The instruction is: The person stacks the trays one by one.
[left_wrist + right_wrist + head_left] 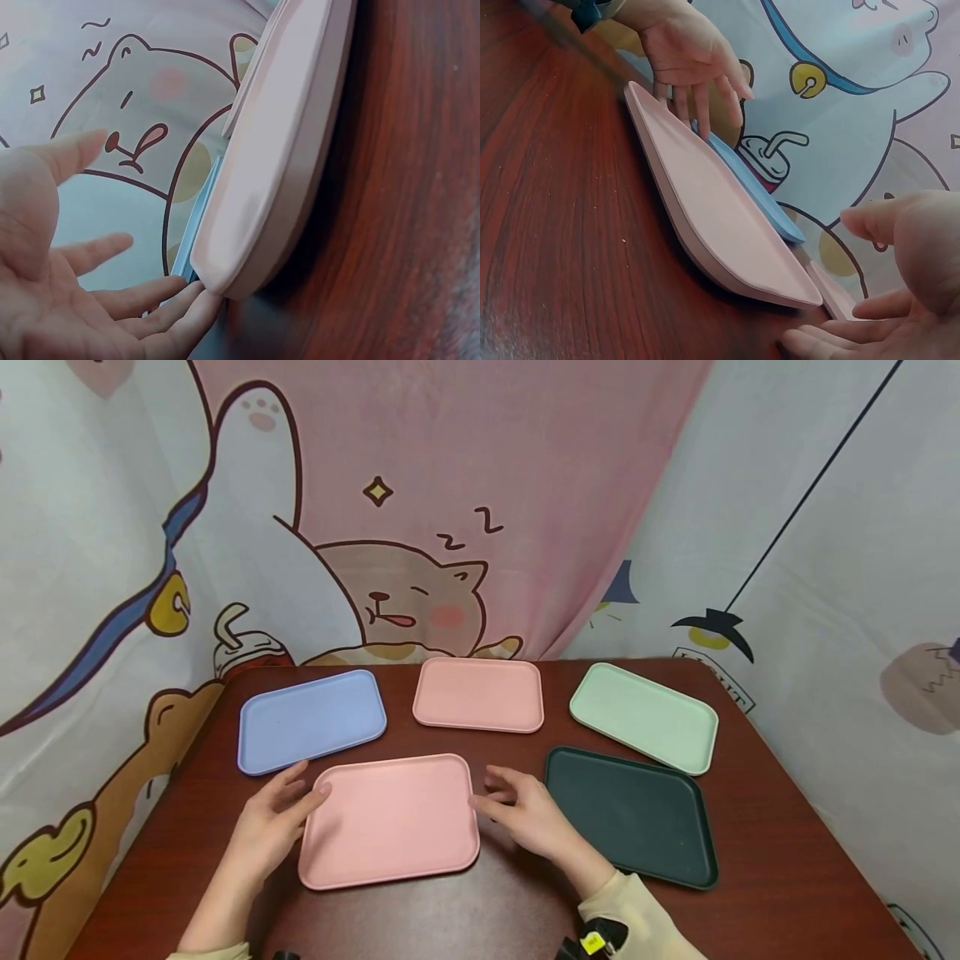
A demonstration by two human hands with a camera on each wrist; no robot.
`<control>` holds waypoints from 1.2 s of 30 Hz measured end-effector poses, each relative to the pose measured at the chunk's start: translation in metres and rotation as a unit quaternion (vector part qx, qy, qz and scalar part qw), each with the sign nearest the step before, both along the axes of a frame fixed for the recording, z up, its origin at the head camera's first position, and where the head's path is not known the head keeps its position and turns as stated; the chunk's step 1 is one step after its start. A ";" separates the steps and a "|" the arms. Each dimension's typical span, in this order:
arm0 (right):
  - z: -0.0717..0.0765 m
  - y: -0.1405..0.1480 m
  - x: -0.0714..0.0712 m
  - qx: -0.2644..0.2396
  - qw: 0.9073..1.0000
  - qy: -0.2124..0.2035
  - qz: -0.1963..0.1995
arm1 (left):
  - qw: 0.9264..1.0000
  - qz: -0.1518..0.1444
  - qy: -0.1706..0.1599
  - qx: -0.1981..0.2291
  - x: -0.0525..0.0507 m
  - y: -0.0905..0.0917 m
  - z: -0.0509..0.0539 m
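A large pink tray (390,822) lies near the middle of the table, with a hand at each short side. My left hand (270,827) is at its left edge, fingers spread and relaxed; in the left wrist view the fingertips of the left hand (97,285) meet or nearly meet the tray's corner (255,172). At the right edge is my right hand (536,818), fingers loosely extended, the thumb close to the rim. In the right wrist view the right hand (900,277) is beside the near end of the pink tray (720,202); contact cannot be told.
Behind lie a blue tray (311,720), a smaller pink tray (477,695) and a light green tray (645,717). A dark green tray (632,818) lies to the right of my right hand. A printed curtain (570,460) hangs behind the brown table (780,860).
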State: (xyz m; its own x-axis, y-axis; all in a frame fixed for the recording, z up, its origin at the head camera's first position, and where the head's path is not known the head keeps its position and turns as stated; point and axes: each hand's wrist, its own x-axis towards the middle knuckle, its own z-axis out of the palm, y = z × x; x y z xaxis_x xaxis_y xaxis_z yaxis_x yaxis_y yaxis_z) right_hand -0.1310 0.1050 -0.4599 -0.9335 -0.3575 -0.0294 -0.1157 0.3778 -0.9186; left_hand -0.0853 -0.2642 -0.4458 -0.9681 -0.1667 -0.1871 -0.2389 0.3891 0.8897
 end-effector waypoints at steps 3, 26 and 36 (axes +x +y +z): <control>-0.002 -0.003 0.001 -0.032 0.999 -0.022 -0.002 | 0.999 0.004 -0.018 0.032 0.001 -0.001 0.000; -0.007 -0.016 -0.001 -0.126 0.985 -0.115 -0.005 | 0.999 0.009 -0.015 0.032 -0.001 -0.006 -0.012; -0.008 -0.012 0.000 -0.157 0.980 -0.122 -0.010 | 0.998 0.015 -0.005 0.061 0.000 -0.015 -0.020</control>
State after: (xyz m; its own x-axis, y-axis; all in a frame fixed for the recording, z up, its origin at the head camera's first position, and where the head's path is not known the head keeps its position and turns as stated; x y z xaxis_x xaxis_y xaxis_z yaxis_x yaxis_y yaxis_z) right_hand -0.1314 0.0930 -0.4683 -0.9189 -0.3672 -0.1440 0.1267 0.0710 -0.9894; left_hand -0.0852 -0.2796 -0.4656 -0.9609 -0.1716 -0.2175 -0.2582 0.2699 0.9276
